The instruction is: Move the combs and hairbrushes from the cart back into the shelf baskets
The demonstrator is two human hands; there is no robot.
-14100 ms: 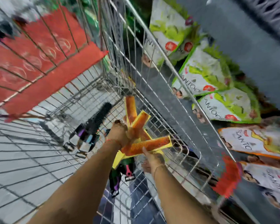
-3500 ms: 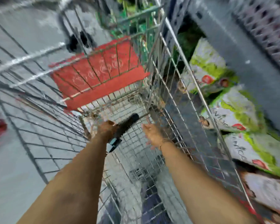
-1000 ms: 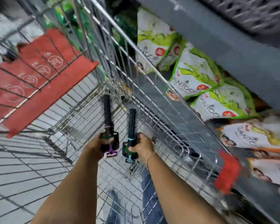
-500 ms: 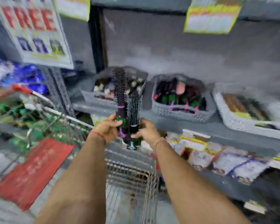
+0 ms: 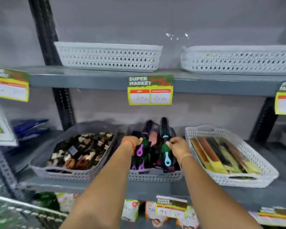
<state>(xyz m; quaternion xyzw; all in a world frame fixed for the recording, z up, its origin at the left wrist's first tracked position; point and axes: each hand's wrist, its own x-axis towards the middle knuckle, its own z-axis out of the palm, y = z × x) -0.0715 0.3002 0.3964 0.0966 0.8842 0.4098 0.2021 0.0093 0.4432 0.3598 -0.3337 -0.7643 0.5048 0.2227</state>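
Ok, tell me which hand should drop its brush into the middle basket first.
Either, barely the right. The right hand holds the blue-handled brush and the left hand the purple-handled brush, both over the middle basket; the blue one sits over more of its width.

Two bare forearms with no sleeves, seen from above the shelf edge point(image 5: 106, 187). The left hand point(image 5: 131, 140) has a thin red thread bracelet at its wrist. The right hand point(image 5: 179, 147) wears a thin pale band.
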